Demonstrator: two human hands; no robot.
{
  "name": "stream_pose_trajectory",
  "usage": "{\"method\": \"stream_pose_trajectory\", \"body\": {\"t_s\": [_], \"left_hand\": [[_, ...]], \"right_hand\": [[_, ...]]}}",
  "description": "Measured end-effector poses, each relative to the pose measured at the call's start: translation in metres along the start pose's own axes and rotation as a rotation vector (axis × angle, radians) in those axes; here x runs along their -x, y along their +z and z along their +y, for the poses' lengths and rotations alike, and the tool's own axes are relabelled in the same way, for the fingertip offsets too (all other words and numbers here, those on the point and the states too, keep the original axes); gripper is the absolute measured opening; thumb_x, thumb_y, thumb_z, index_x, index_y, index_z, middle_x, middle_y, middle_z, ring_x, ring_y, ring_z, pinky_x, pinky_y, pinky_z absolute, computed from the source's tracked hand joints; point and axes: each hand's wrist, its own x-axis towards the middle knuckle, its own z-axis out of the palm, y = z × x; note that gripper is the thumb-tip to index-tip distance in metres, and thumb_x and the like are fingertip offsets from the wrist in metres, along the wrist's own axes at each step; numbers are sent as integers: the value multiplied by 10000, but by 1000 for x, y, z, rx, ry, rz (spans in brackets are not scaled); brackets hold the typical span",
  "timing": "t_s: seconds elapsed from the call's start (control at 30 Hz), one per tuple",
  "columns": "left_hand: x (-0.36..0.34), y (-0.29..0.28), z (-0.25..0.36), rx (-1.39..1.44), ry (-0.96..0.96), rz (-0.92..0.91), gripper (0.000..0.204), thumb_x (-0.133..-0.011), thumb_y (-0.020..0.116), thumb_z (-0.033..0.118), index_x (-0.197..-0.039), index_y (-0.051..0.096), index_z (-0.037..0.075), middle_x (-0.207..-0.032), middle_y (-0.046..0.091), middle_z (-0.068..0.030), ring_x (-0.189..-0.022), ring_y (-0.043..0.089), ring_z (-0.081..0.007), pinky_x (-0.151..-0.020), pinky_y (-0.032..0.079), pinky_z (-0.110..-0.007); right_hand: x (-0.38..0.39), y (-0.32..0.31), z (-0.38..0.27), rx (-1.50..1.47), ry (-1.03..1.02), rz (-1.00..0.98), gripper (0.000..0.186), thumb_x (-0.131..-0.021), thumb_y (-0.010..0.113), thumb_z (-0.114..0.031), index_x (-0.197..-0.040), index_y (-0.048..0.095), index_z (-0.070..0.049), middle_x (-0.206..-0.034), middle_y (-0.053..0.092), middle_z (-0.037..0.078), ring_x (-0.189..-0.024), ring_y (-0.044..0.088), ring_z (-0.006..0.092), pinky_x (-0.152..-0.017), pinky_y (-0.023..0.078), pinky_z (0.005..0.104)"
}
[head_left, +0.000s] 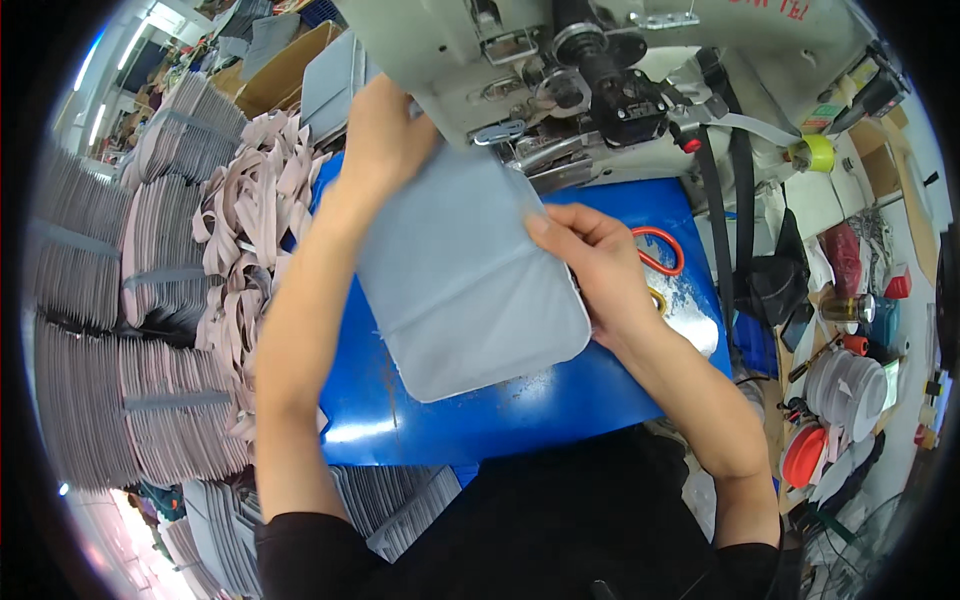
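A grey-blue fabric panel [465,290] with rounded corners and a pale edge is tilted over the blue work surface [400,430]. My right hand [610,265] is closed on its right edge, with the thumb on top and the other fingers partly hidden. My left hand [392,140], slightly smeared, is at the panel's far left corner beside the sewing machine head [470,60]. Its fingertips are hidden, so I cannot tell how they grip. Just right of my right hand lies a red loop handle [660,250], partly covered.
Bundled stacks of grey panels [180,360] rise along the left, next to a heap of pale fabric strips [255,190]. Another grey panel [330,90] lies beyond my left hand. Black straps [722,190] hang right of the machine. Clear round containers [845,385] stand at the far right.
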Motion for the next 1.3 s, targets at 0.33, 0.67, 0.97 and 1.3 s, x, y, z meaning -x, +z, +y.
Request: {"method": "stream_pose_trajectory", "body": {"t_s": [0.33, 0.67, 0.97, 1.3], "left_hand": [[112, 14, 161, -29, 59, -8, 440, -675, 923, 112, -1036, 677, 57, -1310, 695, -151, -1246, 667, -372, -992, 555, -449], [94, -13, 139, 155, -85, 181, 208, -815, 758, -70, -1008, 711, -8, -1100, 772, -146, -951, 749, -284, -830, 582, -329], [94, 10, 152, -85, 309, 36, 196, -713, 762, -42, -891, 703, 16, -1003, 771, -95, -892, 738, -257, -726, 589, -341], [58, 6, 115, -100, 262, -20, 202, -748, 752, -41, -933, 724, 35, -1010, 787, -79, -876, 731, -259, -727, 569, -364]], "right_hand": [[-23, -4, -2, -18, -77, -6, 206, -931, 795, -129, -1022, 743, 48, -901, 723, 55, -764, 633, 91, -680, 521, 269], [19, -13, 15, 654, -463, 61, 309, -881, 835, -252, -917, 676, 10, -740, 617, -8, -656, 529, 71, -597, 468, 272], [33, -22, 26, 121, -151, 4, 141, -975, 755, -161, -1014, 754, -25, -807, 692, -17, -680, 594, 29, -564, 486, 204], [-19, -3, 19, 84, -166, 4, 170, -969, 753, -176, -1016, 751, -12, -840, 709, -6, -715, 608, 36, -571, 476, 208]]}}
